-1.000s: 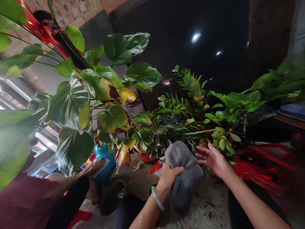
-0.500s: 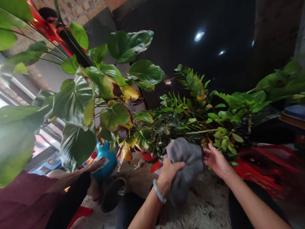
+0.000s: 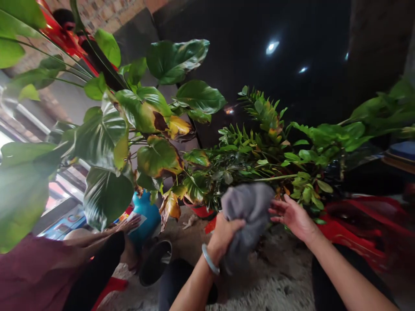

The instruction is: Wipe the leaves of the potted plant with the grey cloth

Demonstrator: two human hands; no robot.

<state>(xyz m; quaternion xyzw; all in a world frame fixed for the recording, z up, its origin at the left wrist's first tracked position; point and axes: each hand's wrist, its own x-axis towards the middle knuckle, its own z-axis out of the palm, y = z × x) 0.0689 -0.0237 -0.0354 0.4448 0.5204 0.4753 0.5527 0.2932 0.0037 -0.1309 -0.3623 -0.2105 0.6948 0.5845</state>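
A crumpled grey cloth (image 3: 251, 211), slightly blurred, hangs in front of the plants. My left hand (image 3: 226, 233), with a pale bangle (image 3: 210, 259) on its wrist, is closed round the cloth's left side, thumb on top. Just right of the cloth, my right hand (image 3: 295, 218) has its fingers spread and appears to hold nothing. Its fingertips are close to the cloth's edge; whether they touch it I cannot tell. Behind both hands grow low green plants (image 3: 259, 160).
Large broad leaves (image 3: 102, 131), some yellowed, fill the left. Below them another person's hand (image 3: 129, 224) rests near a blue container (image 3: 145, 216). A dark bucket (image 3: 156, 262) stands on the rough floor (image 3: 272, 280). Red plastic things (image 3: 353, 233) lie at right.
My left hand and the cloth have shifted slightly left. The fingers of my right hand have spread apart more beside the cloth.
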